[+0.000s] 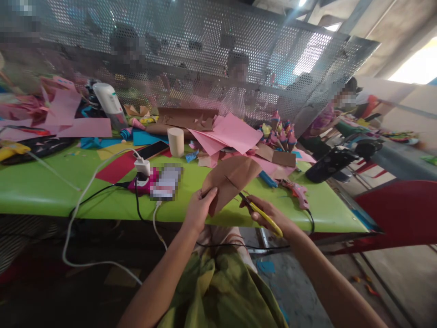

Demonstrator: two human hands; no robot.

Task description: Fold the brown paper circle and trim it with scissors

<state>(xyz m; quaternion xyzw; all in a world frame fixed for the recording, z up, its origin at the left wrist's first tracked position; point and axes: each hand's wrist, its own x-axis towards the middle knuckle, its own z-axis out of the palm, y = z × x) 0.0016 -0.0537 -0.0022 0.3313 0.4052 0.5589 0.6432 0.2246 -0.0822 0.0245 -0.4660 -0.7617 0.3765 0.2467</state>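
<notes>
My left hand [200, 208] pinches the lower left edge of a brown paper sheet [230, 177] held just above the green table's front edge [102, 205]. My right hand [269, 215] is closed round yellow-handled scissors [259, 212], whose blades reach into the brown paper from the right. A cut line runs across the sheet.
Pink paper sheets [232, 132], brown card and small paper cones [278, 132] pile at the back. A glue gun [298, 193] lies right of my hands, a power strip with cables [146, 180] to the left. A cream cylinder [175, 142] stands mid-table. People sit behind a perforated metal screen [205, 45].
</notes>
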